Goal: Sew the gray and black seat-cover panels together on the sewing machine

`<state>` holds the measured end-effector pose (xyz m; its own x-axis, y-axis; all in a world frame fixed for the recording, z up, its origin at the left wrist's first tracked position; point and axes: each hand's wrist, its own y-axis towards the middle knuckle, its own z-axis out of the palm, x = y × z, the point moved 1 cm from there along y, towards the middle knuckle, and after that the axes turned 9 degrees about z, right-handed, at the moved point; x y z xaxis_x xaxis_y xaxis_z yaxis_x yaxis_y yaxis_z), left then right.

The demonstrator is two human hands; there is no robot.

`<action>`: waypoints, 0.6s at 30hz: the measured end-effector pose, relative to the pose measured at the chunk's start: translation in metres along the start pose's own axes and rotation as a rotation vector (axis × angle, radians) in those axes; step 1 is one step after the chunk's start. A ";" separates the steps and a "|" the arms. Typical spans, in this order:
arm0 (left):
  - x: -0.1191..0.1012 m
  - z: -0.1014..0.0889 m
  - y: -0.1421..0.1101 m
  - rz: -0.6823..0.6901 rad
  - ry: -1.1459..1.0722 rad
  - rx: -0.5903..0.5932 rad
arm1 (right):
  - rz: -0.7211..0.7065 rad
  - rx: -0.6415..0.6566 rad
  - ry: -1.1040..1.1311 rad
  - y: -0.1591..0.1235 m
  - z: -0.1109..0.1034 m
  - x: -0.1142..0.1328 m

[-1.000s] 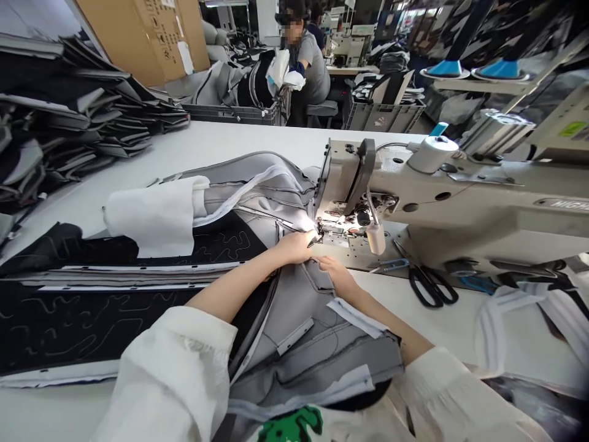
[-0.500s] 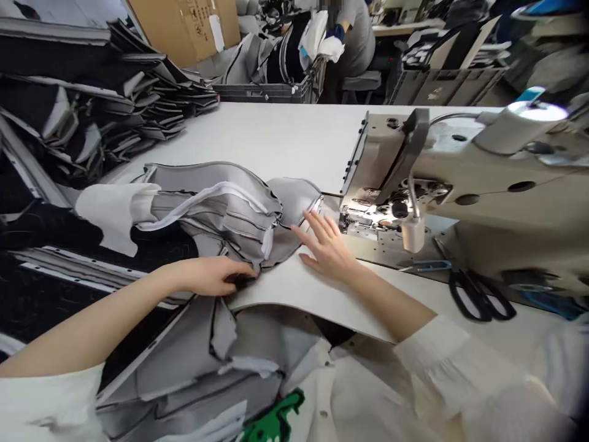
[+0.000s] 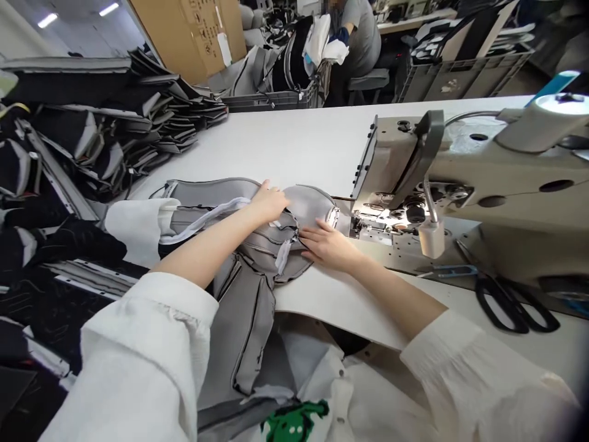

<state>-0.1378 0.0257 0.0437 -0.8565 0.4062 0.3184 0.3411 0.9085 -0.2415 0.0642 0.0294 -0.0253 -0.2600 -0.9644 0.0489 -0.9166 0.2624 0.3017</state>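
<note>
A grey fabric cover (image 3: 315,207) with dark seams and white strips lies on the table, its right end close to the sewing machine's needle area (image 3: 375,224). My left hand (image 3: 270,204) reaches across the cover and is closed on its upper part, fingers curled at a seam. Flat on the right end of the cover rests my right hand (image 3: 329,247), fingers stretched out, left of the machine's presser foot. More of the grey cover hangs over the table edge toward my lap. A white cloth flap (image 3: 133,227) sticks out at its left end.
The sewing machine (image 3: 460,166) takes up the right side, with a thread cone (image 3: 543,123) on top. Black-handled scissors (image 3: 515,304) and blue thread snips (image 3: 455,271) lie beside it. Stacked dark panels (image 3: 105,110) fill the left. Behind the table (image 3: 294,135), a person sits near crates (image 3: 460,83).
My left hand has moved from the cover's near edge up and right onto its upper part. The right hand stays on the right end, now more over the fabric. The view has shifted somewhat.
</note>
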 end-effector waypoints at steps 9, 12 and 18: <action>0.014 -0.074 -0.065 0.003 0.238 -0.236 | 0.375 0.311 0.019 0.022 -0.039 -0.006; 0.036 -0.098 -0.051 -0.088 0.277 -0.161 | 0.482 0.418 0.483 0.018 -0.038 0.026; -0.020 -0.035 0.052 0.036 -0.124 -0.118 | 0.791 0.268 1.122 -0.033 -0.008 0.096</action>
<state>-0.0890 0.0677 0.0570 -0.8816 0.4301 0.1946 0.4092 0.9018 -0.1393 0.0724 -0.0724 -0.0226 -0.4675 -0.0383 0.8832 -0.7052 0.6186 -0.3464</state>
